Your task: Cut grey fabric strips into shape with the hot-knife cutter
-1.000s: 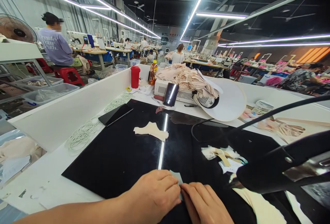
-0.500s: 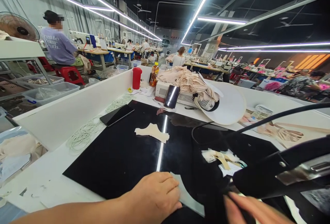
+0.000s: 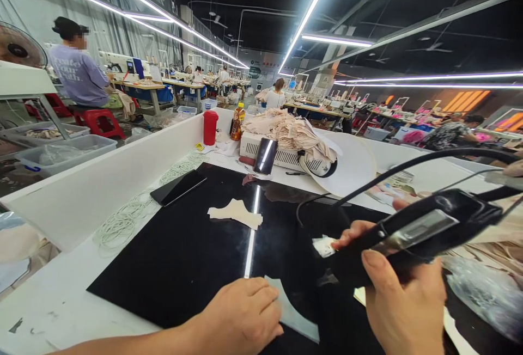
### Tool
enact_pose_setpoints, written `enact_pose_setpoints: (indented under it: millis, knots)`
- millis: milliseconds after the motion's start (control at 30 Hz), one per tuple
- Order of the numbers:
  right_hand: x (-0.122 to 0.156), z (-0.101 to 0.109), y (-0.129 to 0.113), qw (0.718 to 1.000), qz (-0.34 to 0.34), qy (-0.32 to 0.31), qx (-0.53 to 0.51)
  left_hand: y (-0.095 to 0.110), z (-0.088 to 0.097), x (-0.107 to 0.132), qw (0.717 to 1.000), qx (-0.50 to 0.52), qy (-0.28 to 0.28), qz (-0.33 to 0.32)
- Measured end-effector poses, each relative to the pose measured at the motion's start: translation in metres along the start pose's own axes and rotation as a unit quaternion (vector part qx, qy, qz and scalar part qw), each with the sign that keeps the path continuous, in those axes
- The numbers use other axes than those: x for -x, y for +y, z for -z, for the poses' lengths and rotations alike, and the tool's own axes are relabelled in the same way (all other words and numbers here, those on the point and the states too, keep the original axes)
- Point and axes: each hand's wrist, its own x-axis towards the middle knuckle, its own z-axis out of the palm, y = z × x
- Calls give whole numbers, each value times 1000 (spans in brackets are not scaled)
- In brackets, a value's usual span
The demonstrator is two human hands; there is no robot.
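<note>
- At the near edge of the mat (image 3: pixel 171 257): left hand (image 3: pixel 241 317) knuckles up, fingers curled down on the left end of the piece (image 3: pixel 292 314), a pale grey cut of fabric lying flat on the black surface.
- Left grip: pins the piece to the mat. Whether any of it is pinched under the fingers is hidden, so I cannot tell.
- Right hand (image 3: pixel 402 303) clenched round the black tool (image 3: pixel 420 230), thumb on top. Tool is raised above the mat, right of the piece, dark nose pointing left and down, not touching the fabric. Cord (image 3: pixel 408 163) arcs off behind.
- Change: a second ago both hands were on the piece and the tool lay idle at right. The right hand has since left the fabric and taken up the tool.
- Reading: two-handed handling is over. One hand alone keeps the piece in place, with the tool now in hand.
- Nearby: scraps (image 3: pixel 324 246) just past the tool's nose. Cream cutout (image 3: pixel 235 213) and phone (image 3: pixel 177 187) lie well apart.
</note>
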Motion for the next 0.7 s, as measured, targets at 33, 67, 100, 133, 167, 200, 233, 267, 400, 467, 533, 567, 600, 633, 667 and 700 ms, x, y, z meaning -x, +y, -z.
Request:
enact_pose_setpoints:
  millis: [33,67,100,133,167,200,233,267,400,467,533,567,600,633,667,700]
  knots:
    - [1,-6,-3,999,-29,3,-39,0,-1,1,1000,-1,4,-1]
    - [2,-12,-6,995,-54,6,-78,-1,-3,1,1000,-3,7,-4]
    - [4,-17,-10,991,-74,6,-115,-1,-5,1,1000,-6,14,-10]
    - [6,-22,-13,986,-88,5,-141,-2,-6,2,1000,-11,22,-17]
    - [8,-27,-16,982,-96,1,-165,-2,-8,2,999,-18,31,-25]
    - [10,-32,-18,978,-101,-5,-185,-3,-9,1,998,-24,43,-31]
    - [12,-36,-19,974,-102,-13,-202,-3,-9,1,997,-30,56,-35]
    - [14,-40,-19,971,-100,-20,-217,-3,-9,1,996,-34,69,-36]
    - [21,-49,-12,964,-73,-39,-254,-4,-9,-1,994,-39,96,-29]
    - [23,-51,-7,963,-69,-41,-256,-4,-9,-1,994,-44,94,-28]
    - [24,-52,-3,965,-69,-39,-252,-3,-9,-1,994,-49,93,-26]
    - [24,-52,-1,965,-70,-37,-249,-3,-9,-1,994,-51,93,-26]
    - [25,-52,0,966,-71,-34,-247,-3,-9,0,994,-52,92,-27]
    - [24,-52,1,966,-71,-30,-245,-3,-9,0,994,-53,91,-27]
    - [24,-52,2,967,-70,-27,-245,-3,-8,0,994,-54,88,-27]
    - [24,-52,3,967,-69,-25,-244,-3,-8,0,994,-55,86,-28]
